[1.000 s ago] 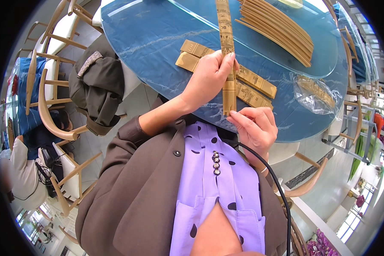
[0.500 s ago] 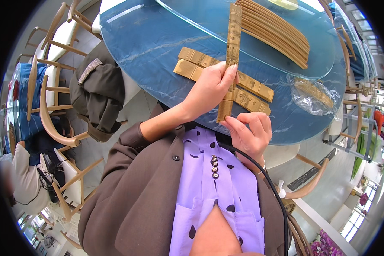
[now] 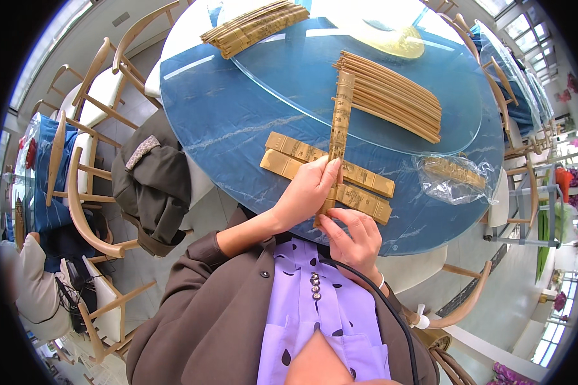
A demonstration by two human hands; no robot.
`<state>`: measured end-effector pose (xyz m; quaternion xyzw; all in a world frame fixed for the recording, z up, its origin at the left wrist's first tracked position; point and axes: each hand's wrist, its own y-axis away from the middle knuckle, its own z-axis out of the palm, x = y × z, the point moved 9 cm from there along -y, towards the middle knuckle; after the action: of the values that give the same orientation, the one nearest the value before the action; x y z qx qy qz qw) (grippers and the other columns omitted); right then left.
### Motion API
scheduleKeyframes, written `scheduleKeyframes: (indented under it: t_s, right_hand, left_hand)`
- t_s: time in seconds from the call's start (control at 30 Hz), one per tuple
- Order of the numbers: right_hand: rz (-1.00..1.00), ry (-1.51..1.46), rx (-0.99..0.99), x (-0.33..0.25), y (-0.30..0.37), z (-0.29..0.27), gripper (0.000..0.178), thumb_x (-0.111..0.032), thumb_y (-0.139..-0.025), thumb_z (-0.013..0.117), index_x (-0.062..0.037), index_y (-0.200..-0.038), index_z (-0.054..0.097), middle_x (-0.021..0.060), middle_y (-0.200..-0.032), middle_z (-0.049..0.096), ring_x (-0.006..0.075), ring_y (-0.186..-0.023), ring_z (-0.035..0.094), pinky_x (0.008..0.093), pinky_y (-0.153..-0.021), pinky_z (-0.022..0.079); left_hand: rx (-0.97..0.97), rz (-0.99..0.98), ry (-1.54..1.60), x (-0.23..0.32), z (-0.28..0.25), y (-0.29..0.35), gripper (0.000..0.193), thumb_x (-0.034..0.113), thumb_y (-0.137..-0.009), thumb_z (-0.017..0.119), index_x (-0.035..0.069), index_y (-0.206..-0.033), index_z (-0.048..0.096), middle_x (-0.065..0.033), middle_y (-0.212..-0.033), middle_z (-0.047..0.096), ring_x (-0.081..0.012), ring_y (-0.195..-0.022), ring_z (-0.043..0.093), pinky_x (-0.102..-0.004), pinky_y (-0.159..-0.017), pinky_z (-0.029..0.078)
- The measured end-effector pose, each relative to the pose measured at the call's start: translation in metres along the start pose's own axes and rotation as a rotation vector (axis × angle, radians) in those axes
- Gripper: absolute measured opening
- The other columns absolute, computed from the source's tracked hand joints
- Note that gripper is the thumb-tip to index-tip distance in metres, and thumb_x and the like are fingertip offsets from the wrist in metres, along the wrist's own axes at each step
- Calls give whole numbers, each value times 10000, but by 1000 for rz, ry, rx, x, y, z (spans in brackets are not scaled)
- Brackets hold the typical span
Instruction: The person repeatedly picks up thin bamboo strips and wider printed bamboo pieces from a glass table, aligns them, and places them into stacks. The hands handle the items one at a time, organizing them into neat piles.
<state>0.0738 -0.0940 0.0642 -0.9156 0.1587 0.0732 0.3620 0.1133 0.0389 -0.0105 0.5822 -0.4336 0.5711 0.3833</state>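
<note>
I hold a long narrow bamboo strip [image 3: 340, 119] upright over a round blue table [image 3: 237, 128]. My left hand [image 3: 308, 192] wraps around the strip's lower part. My right hand [image 3: 353, 237] pinches its bottom end just below. Two flat bamboo slats [image 3: 289, 157] lie side by side on the table under my hands. A fanned stack of similar strips [image 3: 398, 99] rests on the glass turntable [image 3: 289, 70] behind.
Another bundle of strips [image 3: 253, 25] lies at the table's far left edge. A clear plastic bag [image 3: 456, 176] with slats sits to the right. Wooden chairs [image 3: 87, 199] ring the table; a dark coat [image 3: 151, 186] hangs over one on my left.
The strip has tilted slightly, and my right hand has moved up from my chest to grip its bottom end. My head has tipped up, showing more of the table's far side.
</note>
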Motion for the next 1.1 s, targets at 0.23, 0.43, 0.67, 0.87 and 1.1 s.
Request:
scheduleKeyframes:
  t_s: [0.23, 0.43, 0.67, 0.87, 1.1]
  right_hand:
    - [32, -10, -42, 4, -6, 10, 394, -193, -775, 791, -128, -1160, 744, 75, -1063, 648, 237, -869, 653, 356, -746, 536]
    - [56, 41, -51, 4, -2, 16, 406, -210, -803, 767, -139, -1201, 737, 77, -1025, 640, 216, -825, 633, 350, -727, 499]
    - [49, 14, -21, 8, -7, 19, 392, -196, -792, 792, -116, -1172, 741, 58, -1001, 644, 200, -781, 630, 333, -687, 498]
    - [157, -104, 24, 25, -15, 16, 369, -218, -794, 811, -64, -1121, 738, 80, -952, 675, 229, -747, 644, 341, -646, 505]
    - [237, -133, 51, 44, -8, 14, 189, -147, -833, 788, -51, -991, 750, 83, -897, 692, 249, -737, 671, 334, -635, 527]
  left_hand:
    - [22, -31, 52, -1, -9, 0, 420, 316, -1092, 416, -4, -882, 589, -97, -753, 596, -178, -724, 546, -339, -712, 464]
    - [26, -11, -40, 4, -11, -1, 416, 303, -1092, 407, -14, -886, 581, -149, -744, 582, -256, -711, 561, -375, -711, 463]
    - [25, 25, -3, 4, -16, -8, 383, 299, -1086, 422, -18, -931, 574, -153, -752, 578, -265, -715, 554, -383, -723, 462]
    - [-29, -3, -153, 15, -51, -27, 280, 242, -1068, 507, -21, -1019, 588, -49, -831, 603, -114, -799, 522, -323, -741, 476]
    - [311, 129, -775, 69, -229, -142, 330, 251, -1003, 599, -10, -1188, 680, -70, -755, 647, -138, -655, 583, -299, -657, 490]
